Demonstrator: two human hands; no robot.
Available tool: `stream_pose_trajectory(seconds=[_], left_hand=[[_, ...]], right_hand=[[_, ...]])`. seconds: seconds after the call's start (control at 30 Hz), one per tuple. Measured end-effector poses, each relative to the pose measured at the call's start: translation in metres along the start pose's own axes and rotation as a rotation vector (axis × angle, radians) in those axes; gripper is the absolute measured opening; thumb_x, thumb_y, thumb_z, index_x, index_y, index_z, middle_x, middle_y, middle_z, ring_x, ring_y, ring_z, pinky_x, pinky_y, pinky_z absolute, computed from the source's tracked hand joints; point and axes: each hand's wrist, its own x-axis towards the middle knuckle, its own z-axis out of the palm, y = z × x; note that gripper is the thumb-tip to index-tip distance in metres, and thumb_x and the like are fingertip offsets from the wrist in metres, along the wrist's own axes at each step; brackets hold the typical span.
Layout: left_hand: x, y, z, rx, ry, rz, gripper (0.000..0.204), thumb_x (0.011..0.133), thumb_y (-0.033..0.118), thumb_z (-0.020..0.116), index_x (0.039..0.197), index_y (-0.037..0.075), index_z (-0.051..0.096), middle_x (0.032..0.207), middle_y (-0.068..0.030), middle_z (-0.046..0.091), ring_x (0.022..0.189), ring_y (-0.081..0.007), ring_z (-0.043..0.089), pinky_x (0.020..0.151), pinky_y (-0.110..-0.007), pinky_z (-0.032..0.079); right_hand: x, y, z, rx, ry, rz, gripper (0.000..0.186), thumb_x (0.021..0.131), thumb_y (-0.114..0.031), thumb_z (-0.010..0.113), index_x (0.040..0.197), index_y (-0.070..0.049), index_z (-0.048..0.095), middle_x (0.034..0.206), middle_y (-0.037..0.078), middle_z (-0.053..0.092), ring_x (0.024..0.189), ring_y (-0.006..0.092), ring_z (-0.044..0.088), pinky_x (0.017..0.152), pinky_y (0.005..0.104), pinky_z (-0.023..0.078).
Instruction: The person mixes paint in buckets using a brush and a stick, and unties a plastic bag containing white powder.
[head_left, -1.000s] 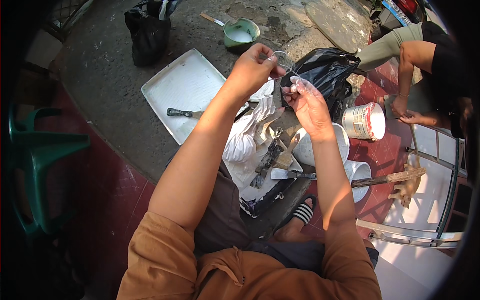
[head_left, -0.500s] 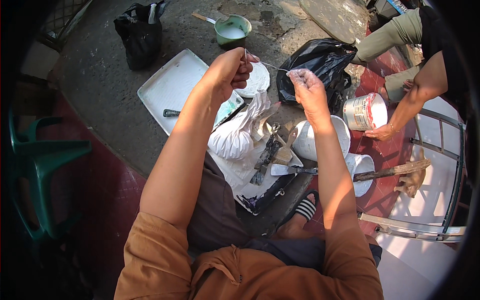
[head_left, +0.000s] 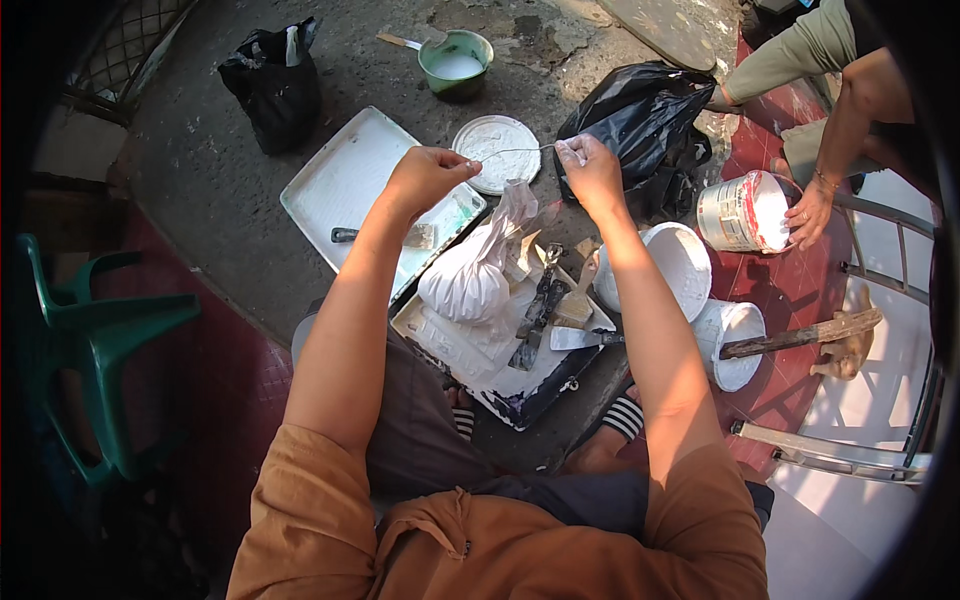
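One left hand (head_left: 432, 177) and one right hand (head_left: 592, 176), held apart, pinch a thin string (head_left: 515, 151) between them at twelve o'clock. Rough grey concrete (head_left: 190, 190) lies below, bordered by red tiles (head_left: 225, 320); a green plastic chair (head_left: 120, 318) stands at nine o'clock, a metal ladder (head_left: 850, 455) at four.

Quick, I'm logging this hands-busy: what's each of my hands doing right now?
Left hand: closed, pinching a thin strand.
Right hand: closed, pinching the same strand, which runs between both.
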Motion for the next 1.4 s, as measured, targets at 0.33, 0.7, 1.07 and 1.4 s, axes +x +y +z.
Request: stream_pose_trajectory(seconds=[0.33, 0.7, 1.07, 1.4], left_hand=[[0.009, -0.043, 0.068, 0.354, 0.135, -0.089, 0.027, 0.082, 0.027, 0.065, 0.077, 0.001, 0.065, 0.066, -0.0119, 0.068, 0.055, -0.0206, 0.067, 0.061, -0.035, 0.054], [-0.022, -0.032, 0.106, -0.301, -0.188, -0.342, 0.022, 0.098, 0.021, 0.06, 0.101, 0.0, 0.064, 0.101, -0.0107, 0.069, 0.082, -0.0205, 0.072, 0.062, -0.032, 0.058], [-0.016, -0.034, 0.13, -0.641, -0.238, -0.42, 0.019, 0.101, 0.022, 0.06, 0.105, 0.004, 0.064, 0.096, -0.0065, 0.07, 0.086, -0.0183, 0.069, 0.073, -0.032, 0.057], [-0.021, -0.025, 0.124, -0.764, -0.258, -0.475, 0.021, 0.102, 0.021, 0.057, 0.107, 0.004, 0.065, 0.105, -0.0094, 0.071, 0.089, -0.0209, 0.071, 0.078, -0.035, 0.058]], right_hand=[[-0.03, 0.03, 0.033, -0.097, -0.098, 0.127, 0.025, 0.089, -0.028, 0.072, 0.095, -0.003, 0.069, 0.088, 0.021, 0.072, 0.087, 0.0391, 0.07, 0.077, 0.0443, 0.054], [-0.095, 0.025, 0.031, 0.25, -0.127, 0.437, 0.02, 0.096, -0.017, 0.063, 0.107, -0.001, 0.07, 0.081, 0.008, 0.072, 0.062, 0.0128, 0.065, 0.062, 0.0324, 0.052], [-0.125, 0.033, 0.063, 0.556, 0.01, 0.498, 0.028, 0.091, -0.005, 0.067, 0.118, 0.003, 0.062, 0.099, 0.016, 0.073, 0.087, 0.0208, 0.071, 0.077, 0.0338, 0.057], [-0.127, 0.002, 0.04, 0.382, -0.003, 0.226, 0.016, 0.085, -0.001, 0.071, 0.098, 0.004, 0.064, 0.089, 0.017, 0.07, 0.078, 0.0253, 0.072, 0.072, 0.036, 0.056]])
